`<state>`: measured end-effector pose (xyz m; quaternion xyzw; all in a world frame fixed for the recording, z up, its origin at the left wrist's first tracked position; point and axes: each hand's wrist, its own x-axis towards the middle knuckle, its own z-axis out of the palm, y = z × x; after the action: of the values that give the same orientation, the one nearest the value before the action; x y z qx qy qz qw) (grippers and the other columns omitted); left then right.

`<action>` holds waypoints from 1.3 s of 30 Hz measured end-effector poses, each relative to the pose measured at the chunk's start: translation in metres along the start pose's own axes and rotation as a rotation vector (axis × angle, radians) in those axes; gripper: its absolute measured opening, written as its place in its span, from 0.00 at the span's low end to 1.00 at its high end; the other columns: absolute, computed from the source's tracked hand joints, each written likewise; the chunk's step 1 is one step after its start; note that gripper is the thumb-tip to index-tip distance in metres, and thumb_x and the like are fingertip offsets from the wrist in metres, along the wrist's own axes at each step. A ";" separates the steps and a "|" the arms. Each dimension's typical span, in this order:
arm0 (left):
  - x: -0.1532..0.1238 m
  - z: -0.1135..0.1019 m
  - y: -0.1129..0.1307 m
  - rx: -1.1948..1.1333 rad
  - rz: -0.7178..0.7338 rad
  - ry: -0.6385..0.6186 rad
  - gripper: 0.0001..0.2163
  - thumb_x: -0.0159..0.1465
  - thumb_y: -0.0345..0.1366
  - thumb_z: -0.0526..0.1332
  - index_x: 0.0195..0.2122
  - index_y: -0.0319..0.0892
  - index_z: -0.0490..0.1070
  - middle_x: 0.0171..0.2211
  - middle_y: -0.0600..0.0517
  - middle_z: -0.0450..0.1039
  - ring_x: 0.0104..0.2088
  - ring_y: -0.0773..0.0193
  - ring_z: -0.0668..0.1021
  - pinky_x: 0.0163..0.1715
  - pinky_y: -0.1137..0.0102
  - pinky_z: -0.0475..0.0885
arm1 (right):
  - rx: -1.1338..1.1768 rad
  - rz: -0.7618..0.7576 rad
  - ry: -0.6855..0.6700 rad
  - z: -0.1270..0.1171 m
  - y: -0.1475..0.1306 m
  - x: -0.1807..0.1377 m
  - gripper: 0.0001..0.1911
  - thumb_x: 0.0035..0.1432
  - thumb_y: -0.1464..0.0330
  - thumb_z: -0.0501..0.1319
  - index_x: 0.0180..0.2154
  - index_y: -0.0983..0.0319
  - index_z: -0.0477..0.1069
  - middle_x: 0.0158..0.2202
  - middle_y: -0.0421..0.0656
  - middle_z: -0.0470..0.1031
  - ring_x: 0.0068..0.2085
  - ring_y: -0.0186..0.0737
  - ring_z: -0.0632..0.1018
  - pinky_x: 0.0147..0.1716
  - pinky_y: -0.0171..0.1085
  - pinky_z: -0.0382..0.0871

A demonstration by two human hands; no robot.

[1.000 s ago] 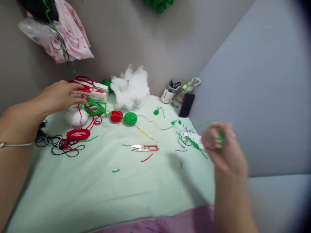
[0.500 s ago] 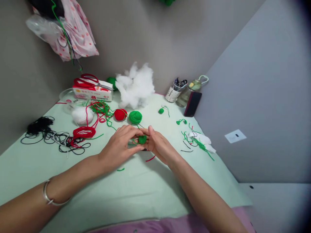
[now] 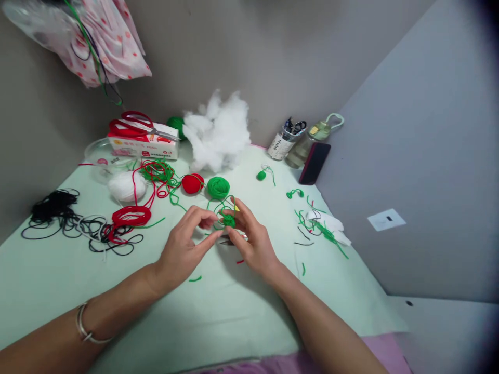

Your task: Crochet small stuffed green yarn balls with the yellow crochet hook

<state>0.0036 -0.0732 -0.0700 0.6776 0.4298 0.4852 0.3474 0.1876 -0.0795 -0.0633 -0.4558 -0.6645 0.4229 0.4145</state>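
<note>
Over the middle of the table, a small green crocheted piece (image 3: 228, 221) sits between my hands. My right hand (image 3: 255, 241) grips it between thumb and fingers. At its left edge, my left hand (image 3: 185, 241) is curled with thumb and fingertips close together, on a strand of green yarn (image 3: 220, 212). Thin green loops rise above the piece. Just beyond lies a green yarn ball (image 3: 218, 188), next to a red yarn ball (image 3: 193, 183). A small yellow bit (image 3: 236, 208) shows behind my right fingers. Under my hands lies a dark, metallic-looking thing (image 3: 228, 241), mostly covered.
White stuffing (image 3: 218, 132) is heaped at the back. Red-handled scissors (image 3: 134, 124) rest on a box (image 3: 144, 148). Red yarn (image 3: 131, 215) and black cord (image 3: 54, 206) tangle left. A pen cup (image 3: 281, 145), bottle (image 3: 302, 148), phone (image 3: 315, 163) and yarn scraps (image 3: 327, 231) are right.
My right hand has turned from open-palmed under the green piece to gripping it with thumb and fingers. My left fingertips have drawn back slightly to its left edge. The view has shifted a little.
</note>
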 end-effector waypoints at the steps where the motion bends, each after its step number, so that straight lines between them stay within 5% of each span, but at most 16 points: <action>1: 0.000 0.001 0.000 -0.117 -0.122 -0.043 0.07 0.65 0.37 0.66 0.41 0.45 0.70 0.38 0.52 0.72 0.38 0.61 0.75 0.42 0.65 0.71 | -0.106 -0.043 0.013 0.001 0.002 -0.001 0.33 0.66 0.66 0.58 0.70 0.52 0.52 0.57 0.52 0.75 0.50 0.44 0.81 0.49 0.47 0.79; 5: 0.004 0.005 -0.001 -0.504 -0.458 -0.193 0.11 0.63 0.43 0.67 0.36 0.44 0.68 0.32 0.56 0.72 0.33 0.64 0.76 0.37 0.68 0.71 | -0.421 -0.207 0.016 0.007 0.010 -0.005 0.36 0.68 0.68 0.59 0.71 0.51 0.48 0.54 0.51 0.77 0.49 0.45 0.81 0.48 0.47 0.79; 12: 0.006 0.004 -0.008 -0.585 -0.488 -0.152 0.09 0.61 0.39 0.67 0.37 0.43 0.69 0.32 0.56 0.73 0.35 0.64 0.78 0.39 0.69 0.71 | -0.337 -0.182 0.017 0.006 0.011 0.000 0.37 0.64 0.62 0.64 0.69 0.52 0.52 0.51 0.48 0.77 0.39 0.38 0.81 0.40 0.40 0.80; 16: 0.006 0.002 -0.009 -0.583 -0.471 -0.122 0.09 0.61 0.39 0.65 0.39 0.43 0.70 0.36 0.55 0.73 0.36 0.63 0.79 0.43 0.66 0.72 | -0.429 -0.198 0.153 -0.003 0.002 0.002 0.25 0.66 0.63 0.61 0.63 0.55 0.64 0.48 0.47 0.78 0.27 0.32 0.75 0.30 0.36 0.76; 19: 0.007 0.000 -0.006 -0.546 -0.446 -0.127 0.07 0.60 0.38 0.66 0.38 0.42 0.72 0.35 0.55 0.74 0.36 0.63 0.78 0.43 0.67 0.72 | -0.584 -0.401 0.157 -0.007 -0.007 0.002 0.25 0.66 0.73 0.56 0.63 0.55 0.64 0.58 0.52 0.72 0.47 0.42 0.79 0.44 0.42 0.77; 21: 0.007 -0.001 -0.002 -0.513 -0.423 -0.143 0.06 0.58 0.36 0.66 0.34 0.42 0.73 0.32 0.55 0.73 0.34 0.63 0.76 0.42 0.67 0.71 | -0.638 -0.515 0.039 -0.006 -0.009 0.002 0.33 0.63 0.79 0.52 0.67 0.55 0.59 0.66 0.54 0.64 0.63 0.48 0.71 0.53 0.47 0.74; 23: 0.007 -0.001 0.000 -0.486 -0.397 -0.149 0.06 0.56 0.34 0.67 0.33 0.42 0.73 0.31 0.56 0.73 0.35 0.62 0.75 0.42 0.67 0.71 | -0.668 -0.547 -0.064 -0.003 -0.006 0.002 0.38 0.61 0.82 0.50 0.69 0.53 0.54 0.69 0.53 0.60 0.67 0.48 0.66 0.56 0.49 0.73; 26: 0.006 -0.001 0.001 -0.472 -0.374 -0.139 0.07 0.57 0.34 0.67 0.35 0.43 0.72 0.33 0.55 0.73 0.37 0.62 0.75 0.44 0.67 0.71 | -0.647 -0.432 -0.126 0.001 0.002 0.003 0.35 0.63 0.81 0.50 0.68 0.54 0.55 0.61 0.51 0.71 0.59 0.45 0.75 0.50 0.45 0.76; 29: 0.005 -0.002 0.000 -0.474 -0.387 -0.131 0.07 0.61 0.38 0.66 0.37 0.44 0.70 0.35 0.54 0.73 0.39 0.62 0.77 0.44 0.67 0.72 | -0.566 -0.234 -0.084 0.004 0.007 0.002 0.21 0.67 0.73 0.54 0.60 0.56 0.67 0.43 0.45 0.81 0.41 0.40 0.81 0.39 0.38 0.75; 36: 0.007 -0.004 -0.004 -0.478 -0.462 -0.131 0.10 0.60 0.41 0.68 0.39 0.45 0.73 0.38 0.51 0.77 0.42 0.58 0.80 0.46 0.64 0.75 | -0.462 -0.056 0.043 0.011 0.005 0.004 0.03 0.64 0.67 0.61 0.39 0.58 0.73 0.25 0.37 0.76 0.25 0.35 0.73 0.28 0.34 0.65; 39: 0.009 -0.005 -0.009 -0.516 -0.531 -0.081 0.10 0.61 0.41 0.68 0.40 0.45 0.73 0.38 0.52 0.76 0.42 0.59 0.80 0.47 0.63 0.75 | -0.433 -0.018 0.049 0.006 0.006 0.007 0.07 0.65 0.65 0.62 0.33 0.58 0.72 0.24 0.37 0.75 0.25 0.34 0.72 0.28 0.34 0.65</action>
<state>-0.0017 -0.0609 -0.0732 0.4512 0.4403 0.4433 0.6372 0.1821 -0.0722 -0.0693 -0.5384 -0.7336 0.2550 0.3269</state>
